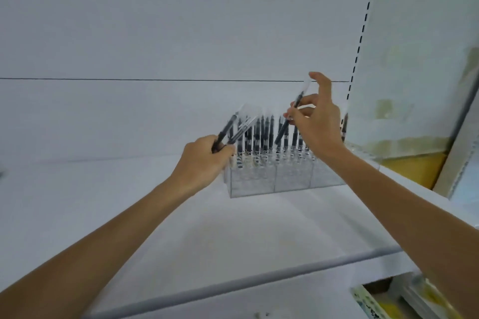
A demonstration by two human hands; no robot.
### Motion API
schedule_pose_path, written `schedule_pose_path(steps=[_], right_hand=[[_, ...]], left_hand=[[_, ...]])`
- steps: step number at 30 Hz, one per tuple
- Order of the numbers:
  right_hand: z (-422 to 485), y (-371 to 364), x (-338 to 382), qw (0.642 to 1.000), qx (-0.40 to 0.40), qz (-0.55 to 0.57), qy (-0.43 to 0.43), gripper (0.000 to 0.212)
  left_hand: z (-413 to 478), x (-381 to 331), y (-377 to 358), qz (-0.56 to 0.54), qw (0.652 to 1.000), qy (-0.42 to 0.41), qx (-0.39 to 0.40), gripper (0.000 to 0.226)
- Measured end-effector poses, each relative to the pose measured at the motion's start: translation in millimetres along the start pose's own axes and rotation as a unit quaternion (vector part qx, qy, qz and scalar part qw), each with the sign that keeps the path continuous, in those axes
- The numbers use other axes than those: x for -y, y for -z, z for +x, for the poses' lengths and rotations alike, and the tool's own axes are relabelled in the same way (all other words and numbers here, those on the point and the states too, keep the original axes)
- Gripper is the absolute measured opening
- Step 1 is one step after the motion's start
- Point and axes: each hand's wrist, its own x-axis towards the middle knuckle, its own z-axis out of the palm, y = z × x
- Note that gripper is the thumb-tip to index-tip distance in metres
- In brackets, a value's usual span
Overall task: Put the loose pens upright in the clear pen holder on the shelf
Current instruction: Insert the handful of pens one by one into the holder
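Left hand [204,158] noted at the left end of the clear pen holder [259,181], knuckles just beside its upper left corner. Fingers are curled and clamped round a small bundle of loose pens [228,127]; at least two are made out, dark barrels with clear caps, tilted up and to the right over the holder's left end. The exact count is lost to motion blur. The holder is seen standing on the white shelf [233,228], towards the back, divided into three clear sections. A row of dark pens [263,134] is held upright in it, caps up, packed along most of its length. Above the holder's middle, a single pen [298,99] is held slanted, clear cap up and to the right, lower end down among the tops of the standing pens; whether that end is seated in a slot cannot be told. This pen is pinched by the right hand [318,122] between thumb and fingertips, index finger raised beside the cap, the hand placed over the holder's right section. Right of the holder, a slotted upright [363,41] is seen on the back wall, then a pale worn board [414,59] leaning beyond it, with a yellow box [412,166] at its foot.
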Motion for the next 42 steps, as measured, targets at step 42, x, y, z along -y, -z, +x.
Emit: schedule_pose_path(steps=[42], right_hand=[[37.9,40.1,-23.7,0.980,0.123,0.139,0.069,0.043]], left_hand=[[-14.6,-64.9,-73.8,-0.074,0.979,0.005,-0.192,0.020]])
